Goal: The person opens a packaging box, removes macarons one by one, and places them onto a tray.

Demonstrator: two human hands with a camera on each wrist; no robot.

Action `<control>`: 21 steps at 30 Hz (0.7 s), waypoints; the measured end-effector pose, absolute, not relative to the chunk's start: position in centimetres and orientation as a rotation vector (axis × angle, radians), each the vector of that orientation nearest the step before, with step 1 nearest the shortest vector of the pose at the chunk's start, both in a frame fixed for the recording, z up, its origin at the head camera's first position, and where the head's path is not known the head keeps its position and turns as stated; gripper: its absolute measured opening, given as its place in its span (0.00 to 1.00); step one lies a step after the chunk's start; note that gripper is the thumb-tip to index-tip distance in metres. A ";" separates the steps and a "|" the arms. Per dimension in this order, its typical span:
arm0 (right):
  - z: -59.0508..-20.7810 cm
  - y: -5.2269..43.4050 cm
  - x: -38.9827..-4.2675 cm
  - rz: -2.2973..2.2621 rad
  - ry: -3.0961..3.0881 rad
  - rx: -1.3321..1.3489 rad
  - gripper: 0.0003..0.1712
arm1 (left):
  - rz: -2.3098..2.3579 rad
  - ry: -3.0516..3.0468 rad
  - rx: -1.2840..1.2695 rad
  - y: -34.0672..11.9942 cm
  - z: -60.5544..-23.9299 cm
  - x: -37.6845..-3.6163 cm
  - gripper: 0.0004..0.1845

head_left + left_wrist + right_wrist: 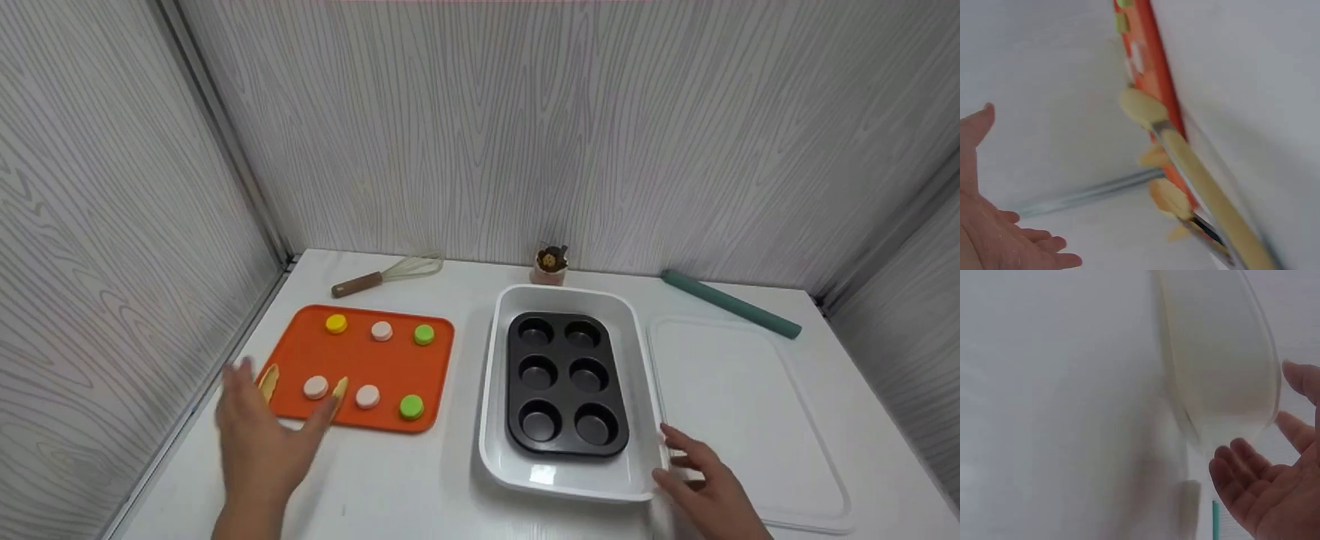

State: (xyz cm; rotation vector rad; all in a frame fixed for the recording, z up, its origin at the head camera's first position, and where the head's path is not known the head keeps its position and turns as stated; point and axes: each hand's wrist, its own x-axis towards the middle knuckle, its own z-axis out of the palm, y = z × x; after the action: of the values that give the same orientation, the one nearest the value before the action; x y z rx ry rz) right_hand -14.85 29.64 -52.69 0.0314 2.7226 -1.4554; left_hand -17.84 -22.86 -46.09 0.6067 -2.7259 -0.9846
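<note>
Near the surface's front-left edge, the left hand (259, 439) is hovering with its grip open and empty, just beside yellow tongs (339, 390) lying on the orange tray (360, 352). Toward the front-right, the right hand (705, 487) is spreading its fingers, holding nothing, beside the white dish (491, 405).

left hand (259, 439) by orange tray (300, 352) | right hand (705, 487) beside white dish (491, 405)

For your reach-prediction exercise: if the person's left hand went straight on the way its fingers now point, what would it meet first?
Probably the tongs at the orange tray's near left edge: the open left hand points at them. Depth is unclear.
</note>
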 end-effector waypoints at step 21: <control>-52.3 35.1 -22.5 -0.397 3.255 -0.029 0.58 | -0.428 -3.033 -0.097 -10.6 -50.1 -28.0 0.64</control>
State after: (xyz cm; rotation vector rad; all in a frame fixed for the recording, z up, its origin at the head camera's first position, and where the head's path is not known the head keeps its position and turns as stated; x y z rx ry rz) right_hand -22.52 35.07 -52.31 -0.0292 3.2545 -0.3970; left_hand -27.96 -10.56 -50.09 -0.0974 -3.0335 -0.4281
